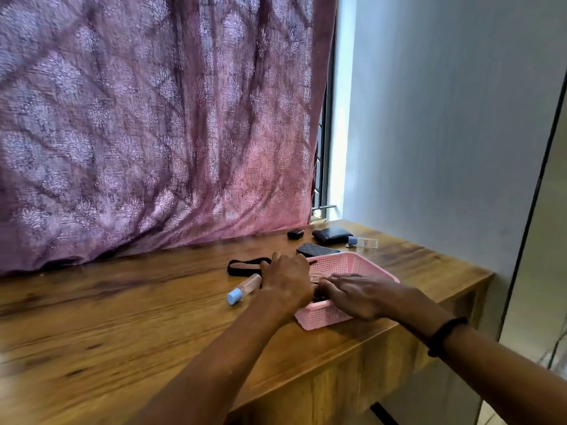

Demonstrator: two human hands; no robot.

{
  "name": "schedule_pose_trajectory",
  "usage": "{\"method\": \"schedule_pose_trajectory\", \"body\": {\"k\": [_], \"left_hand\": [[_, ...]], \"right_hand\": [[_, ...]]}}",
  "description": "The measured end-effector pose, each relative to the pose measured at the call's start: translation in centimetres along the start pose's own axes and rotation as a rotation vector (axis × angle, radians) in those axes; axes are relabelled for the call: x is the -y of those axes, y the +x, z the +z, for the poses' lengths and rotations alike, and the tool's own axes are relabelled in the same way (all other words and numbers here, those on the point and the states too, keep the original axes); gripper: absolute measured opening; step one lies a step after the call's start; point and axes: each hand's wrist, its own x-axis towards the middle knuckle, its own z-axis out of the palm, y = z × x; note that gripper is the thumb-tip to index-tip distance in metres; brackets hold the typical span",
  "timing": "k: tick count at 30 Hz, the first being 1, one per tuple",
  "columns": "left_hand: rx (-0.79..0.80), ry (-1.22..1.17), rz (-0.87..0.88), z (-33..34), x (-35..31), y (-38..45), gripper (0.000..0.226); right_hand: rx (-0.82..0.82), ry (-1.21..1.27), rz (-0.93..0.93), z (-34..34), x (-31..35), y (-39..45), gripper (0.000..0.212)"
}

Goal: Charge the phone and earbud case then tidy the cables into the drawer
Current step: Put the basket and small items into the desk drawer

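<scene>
Wooden desk [122, 317]: both hands in pink basket [352, 265].

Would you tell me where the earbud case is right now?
In the head view, the earbud case sits at the desk's far edge by the curtain, just left of the black wallet.

Single head view, looks forward and down across wooden desk [122, 317]; curtain [153, 118] at 12 o'clock, wall [445, 118] at 2 o'clock, both hands close, low centre.
</scene>
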Motion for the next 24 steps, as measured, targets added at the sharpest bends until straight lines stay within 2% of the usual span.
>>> {"method": "schedule_pose_trajectory", "body": {"k": [3, 7, 9, 13, 16, 19, 21, 24], "left_hand": [[0.033, -0.003, 0.082, -0.7, 0.6, -0.8, 0.026], [-0.148, -0.101, 0.150, -0.9, 2.4, -2.3, 0.050], [-0.245, -0.153, 0.175, -1.0, 3.0, -3.0, 0.048], [-0.417, -0.273, 0.229, -1.2, 2.5, -5.3, 0.038], [-0.505, -0.320, 0.290, -0.4, 1.7, -7.3, 0.033], [-0.534, -0.292, 0.404, 1.3, 0.9, -9.9, 0.032], [-0.492, -0.238, 0.510, 2.9, 0.6, -11.7, 0.027], [-0.419, -0.082, 0.640, 4.8, 0.3, -13.4, 0.021]], "right_hand": [[-0.208, -0.002, -0.025, 1.2, -0.8, -0.6, 0.064], [-0.613, 0.138, -0.124, 2.4, -2.2, -1.9, 0.048], [-0.735, 0.218, -0.131, 3.0, -2.4, -2.8, 0.039], [-0.962, 0.288, -0.015, 4.1, -3.2, -4.7, 0.036], [-1.126, 0.491, 0.179, 6.2, -3.8, -5.7, 0.037], [-1.183, 0.814, 0.432, 10.2, -3.6, -6.4, 0.030], [-1.184, 1.151, 0.604, 13.8, -3.7, -6.3, 0.017], [-1.036, 1.689, 0.778, 18.1, -3.1, -5.6, 0.011]]}}
